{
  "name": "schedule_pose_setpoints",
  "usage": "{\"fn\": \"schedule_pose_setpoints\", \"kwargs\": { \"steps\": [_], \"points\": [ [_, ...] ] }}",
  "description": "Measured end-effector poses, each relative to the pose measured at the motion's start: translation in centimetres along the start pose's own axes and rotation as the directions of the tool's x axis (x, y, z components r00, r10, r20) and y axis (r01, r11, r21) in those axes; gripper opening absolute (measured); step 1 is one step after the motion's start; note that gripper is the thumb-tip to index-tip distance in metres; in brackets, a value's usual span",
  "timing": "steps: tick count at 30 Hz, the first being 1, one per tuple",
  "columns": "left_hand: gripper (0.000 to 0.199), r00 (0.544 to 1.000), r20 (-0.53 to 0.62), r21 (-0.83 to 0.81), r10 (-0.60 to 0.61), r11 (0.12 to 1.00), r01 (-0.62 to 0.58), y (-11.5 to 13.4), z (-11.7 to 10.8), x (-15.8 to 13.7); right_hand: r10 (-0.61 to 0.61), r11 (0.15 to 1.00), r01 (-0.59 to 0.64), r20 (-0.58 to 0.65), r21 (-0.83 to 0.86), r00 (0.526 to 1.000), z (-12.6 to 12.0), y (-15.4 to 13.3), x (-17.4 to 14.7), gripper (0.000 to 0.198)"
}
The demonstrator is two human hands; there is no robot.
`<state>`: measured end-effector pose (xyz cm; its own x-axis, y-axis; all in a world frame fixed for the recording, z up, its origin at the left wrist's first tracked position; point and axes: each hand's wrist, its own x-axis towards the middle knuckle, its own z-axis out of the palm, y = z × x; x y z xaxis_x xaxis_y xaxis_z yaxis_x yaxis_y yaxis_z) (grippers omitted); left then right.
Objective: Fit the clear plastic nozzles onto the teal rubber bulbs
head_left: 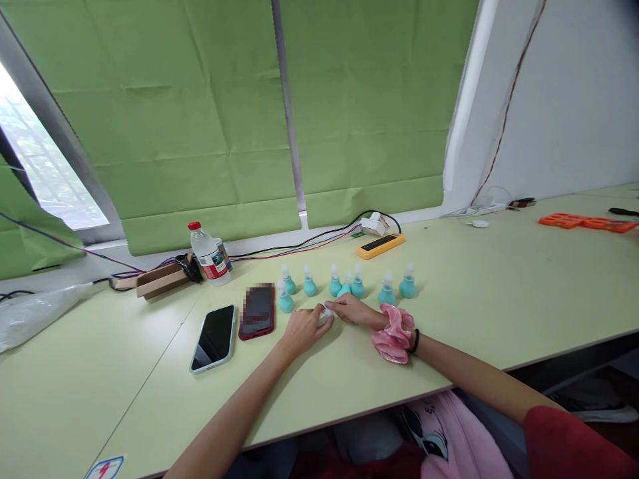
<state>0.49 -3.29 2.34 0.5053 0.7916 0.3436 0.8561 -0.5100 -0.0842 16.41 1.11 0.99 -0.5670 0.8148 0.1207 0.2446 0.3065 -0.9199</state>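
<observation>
My left hand and my right hand meet over the table just in front of the teal bulbs. Between them is a small whitish, translucent piece, partly covered by fingers. My left fingers curl round it, while my right thumb and finger pinch its upper end. Its exact kind is too small to make out. Several teal squeeze bulbs with clear pointed tips stand close by, among them a front left bulb and a far right bulb. One bulb behind my right hand is partly hidden.
Left of my hands lie a red-cased phone and a pale-cased phone. Farther back are a red-capped bottle, a cardboard tray, cables and a yellow power strip. Orange trays lie far right.
</observation>
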Motion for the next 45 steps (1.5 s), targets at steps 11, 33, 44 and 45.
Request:
{"fn": "schedule_pose_setpoints", "kwargs": {
  "steps": [11, 33, 44, 45],
  "points": [
    [0.035, 0.999, -0.033, -0.044, 0.011, 0.999, -0.012, -0.2, 0.1, 0.1, -0.024, 0.996, 0.030, -0.079, 0.082, 0.997, 1.1, 0.6, 0.2, 0.045],
    [0.038, 0.997, 0.009, -0.069, -0.076, 0.995, 0.076, -0.2, 0.3, 0.1, 0.054, 0.962, -0.075, 0.089, 0.261, 0.995, 0.3, 1.2, 0.3, 0.042],
    [0.037, 0.993, 0.055, -0.076, -0.109, 0.991, 0.113, 0.7, -0.4, 0.1, -0.010, 0.941, -0.058, 0.199, 0.334, 0.980, -0.5, -0.1, -0.1, 0.041],
    [0.037, 0.992, 0.055, -0.069, -0.112, 0.991, 0.116, 0.7, -0.4, 0.1, -0.005, 0.940, -0.060, 0.187, 0.335, 0.982, -0.4, -0.2, -0.1, 0.041]
  ]
}}
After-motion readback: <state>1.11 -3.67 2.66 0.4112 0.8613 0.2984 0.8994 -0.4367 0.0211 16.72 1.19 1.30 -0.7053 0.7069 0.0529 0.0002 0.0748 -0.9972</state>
